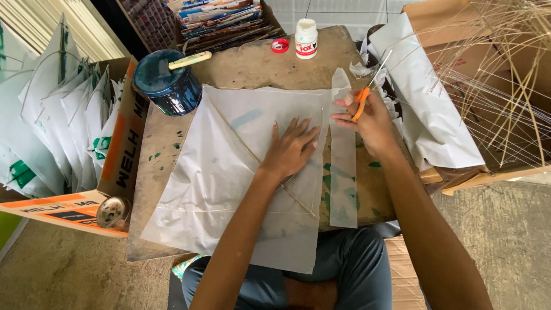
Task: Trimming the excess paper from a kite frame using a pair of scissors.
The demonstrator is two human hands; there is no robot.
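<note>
Here, the left hand [291, 147] lies flat, fingers spread, on a thin white paper kite sheet [229, 166] with slim bamboo sticks, which covers the middle of the worn wooden tabletop [163, 143]. Just right of that sheet, the right hand [370, 120] is closed around orange-handled scissors [367, 92], their blades pointing away at the sheet's far right corner. A narrow trimmed paper strip [343, 172] lies beside the sheet's right edge. Beyond the sheet's far left corner stands a dark blue round tin [166, 86]; a white glue bottle [306, 39] stands farther back.
</note>
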